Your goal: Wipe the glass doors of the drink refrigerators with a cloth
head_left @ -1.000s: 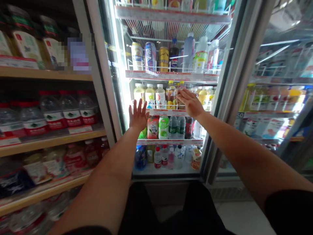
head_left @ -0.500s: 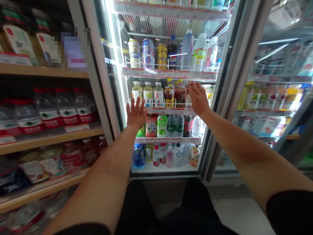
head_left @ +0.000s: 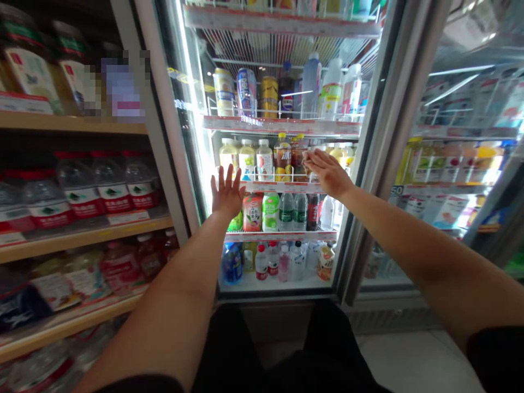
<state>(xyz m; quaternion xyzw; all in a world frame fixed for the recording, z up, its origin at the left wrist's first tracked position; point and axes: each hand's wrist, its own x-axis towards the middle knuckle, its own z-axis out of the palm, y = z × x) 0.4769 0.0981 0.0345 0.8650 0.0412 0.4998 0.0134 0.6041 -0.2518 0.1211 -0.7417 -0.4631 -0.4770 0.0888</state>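
My left hand (head_left: 227, 192) is spread flat with its fingers apart, against the glass door (head_left: 266, 126) of a lit drinks fridge. My right hand (head_left: 331, 173) lies on the same glass further right, its fingers stretched and held together. Under its fingertips is a small pale piece that looks like a cloth (head_left: 307, 157), mostly covered by the fingers. Behind the glass near the hands stand white-capped bottles (head_left: 264, 158) and yellow-capped tea bottles (head_left: 282, 158). A row of green, red and clear bottles (head_left: 271, 212) sits one shelf lower.
Open wooden shelves (head_left: 90, 236) on the left carry red-capped water bottles (head_left: 107, 183). Right of the metal door frame (head_left: 379, 164), another glass-fronted fridge (head_left: 446, 188) holds drinks. My legs (head_left: 235, 344) are close below the fridge, above a pale floor (head_left: 405, 360).
My right hand has slid slightly left and down across the glass, with its fingers now pointing more to the left. My left hand stays nearly where it was.
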